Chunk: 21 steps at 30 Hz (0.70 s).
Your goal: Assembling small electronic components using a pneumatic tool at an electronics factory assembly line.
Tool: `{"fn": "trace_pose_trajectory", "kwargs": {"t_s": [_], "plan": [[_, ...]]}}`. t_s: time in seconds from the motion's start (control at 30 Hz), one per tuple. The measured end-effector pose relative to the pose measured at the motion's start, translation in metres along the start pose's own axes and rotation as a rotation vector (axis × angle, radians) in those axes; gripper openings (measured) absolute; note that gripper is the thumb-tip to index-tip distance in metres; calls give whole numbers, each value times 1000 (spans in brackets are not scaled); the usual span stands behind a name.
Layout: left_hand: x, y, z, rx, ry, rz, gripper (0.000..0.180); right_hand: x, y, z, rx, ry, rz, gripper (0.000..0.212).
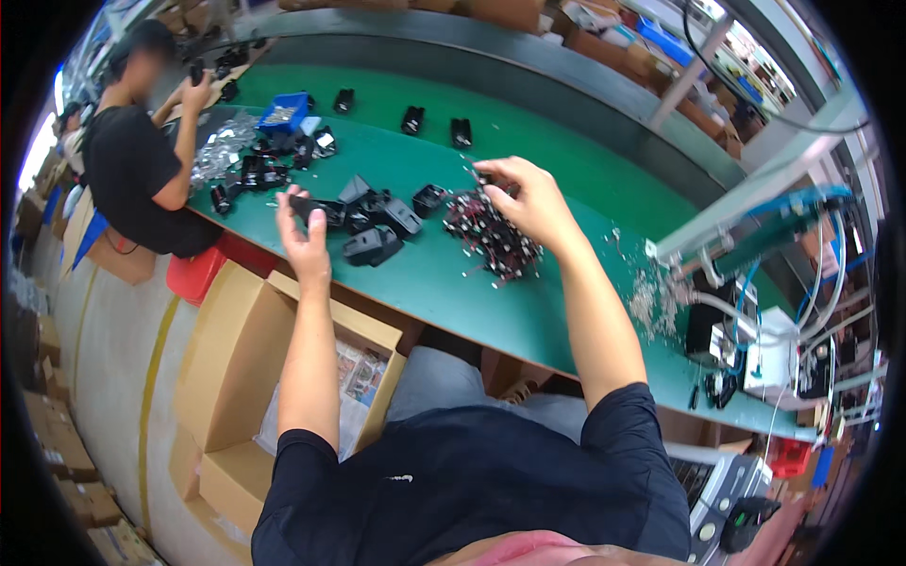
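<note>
My left hand is closed around a black plastic part, held over the near edge of the green workbench. Just beyond it lies a cluster of black plastic housings, some angular and hollow. My right hand hovers at the far side of a heap of small wired connectors with red and black leads and white ends. Thumb and fingers come together there on what looks like one thin wired connector, partly hidden by the fingers.
An open cardboard box stands below the bench at my left. Black parts sit spaced along the green belt behind. A blue bin is at far left, near a co-worker. A machine with hoses occupies the right end.
</note>
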State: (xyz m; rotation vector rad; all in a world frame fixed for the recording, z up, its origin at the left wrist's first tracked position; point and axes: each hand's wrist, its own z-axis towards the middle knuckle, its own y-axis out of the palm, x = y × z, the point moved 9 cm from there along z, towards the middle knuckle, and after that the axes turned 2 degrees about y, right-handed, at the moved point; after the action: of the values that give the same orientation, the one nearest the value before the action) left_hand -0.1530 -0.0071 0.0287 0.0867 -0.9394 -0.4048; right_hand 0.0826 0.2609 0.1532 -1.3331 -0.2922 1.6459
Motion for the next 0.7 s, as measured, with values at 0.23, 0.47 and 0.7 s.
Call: {"fn": "trace_pose_trajectory", "kwargs": {"t_s": [0.23,0.47,0.7], "plan": [[104,115,-89,-546,-440,-413,47,46,-51,-203,424,376,-231,23],[103,215,-233,-857,-1166,-852,65,41,-57,-256,477,371,-558,30],[104,219,-261,-796,-1383,-1051,64,37,-93,-254,251,203,-477,19]]}}
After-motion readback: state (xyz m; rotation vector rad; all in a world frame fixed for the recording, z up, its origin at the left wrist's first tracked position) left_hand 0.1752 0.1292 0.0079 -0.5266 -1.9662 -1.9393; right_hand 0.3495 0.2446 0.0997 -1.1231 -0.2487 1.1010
